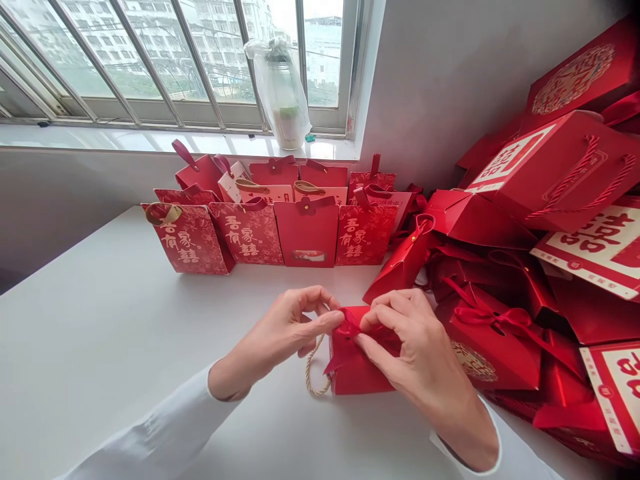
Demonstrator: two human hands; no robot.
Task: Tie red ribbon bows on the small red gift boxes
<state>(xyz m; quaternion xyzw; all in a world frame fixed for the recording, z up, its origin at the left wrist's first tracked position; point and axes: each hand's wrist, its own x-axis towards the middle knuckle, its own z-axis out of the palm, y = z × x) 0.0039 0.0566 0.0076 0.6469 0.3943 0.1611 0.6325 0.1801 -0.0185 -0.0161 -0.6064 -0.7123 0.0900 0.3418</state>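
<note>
In front of me on the white table stands a small red gift box [357, 381], partly covered by my right hand. A red ribbon [350, 325] is gathered in a bow at its top, with one tail hanging down the front. My left hand [295, 320] pinches the ribbon from the left, thumb and fingers closed at the bow. From the other side, my right hand [417, 347] grips the ribbon between thumb and index finger. A beige twisted cord [311, 373] loops down at the box's left side. The exact ends of the ribbon between my fingers are hidden.
Rows of red gift bags [254, 233] stand against the wall below the barred window. To the right, a large heap of red boxes [493, 333] leans beside the work area. A plastic-wrapped jar [289, 113] sits on the window sill [210, 143].
</note>
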